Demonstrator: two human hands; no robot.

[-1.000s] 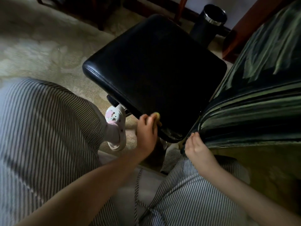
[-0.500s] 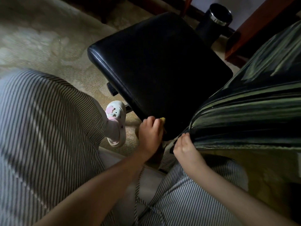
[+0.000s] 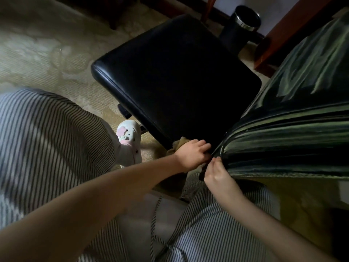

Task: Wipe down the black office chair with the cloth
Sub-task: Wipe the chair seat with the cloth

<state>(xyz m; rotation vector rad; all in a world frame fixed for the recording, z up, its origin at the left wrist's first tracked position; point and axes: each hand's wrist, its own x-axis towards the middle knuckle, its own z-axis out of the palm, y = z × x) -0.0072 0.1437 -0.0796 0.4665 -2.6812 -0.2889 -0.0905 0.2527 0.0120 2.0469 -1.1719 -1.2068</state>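
Left hand [image 3: 192, 154] slid crumpled yellow cloth [image 3: 179, 144] along glossy black chair [image 3: 170, 82].

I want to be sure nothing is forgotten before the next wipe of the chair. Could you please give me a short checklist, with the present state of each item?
1. Cloth held in the left hand: ok, it sticks out beside the knuckles.
2. Cloth at the seat: ok, at the near edge, close to the backrest.
3. Right hand steadying the backrest: ok, its fingers pinch the lower edge.
4. Seat top free of things: ok.
5. Shoe out of the wiping path: ok, on the floor beside the seat.
6. Seat already clean: cannot tell, too dark.
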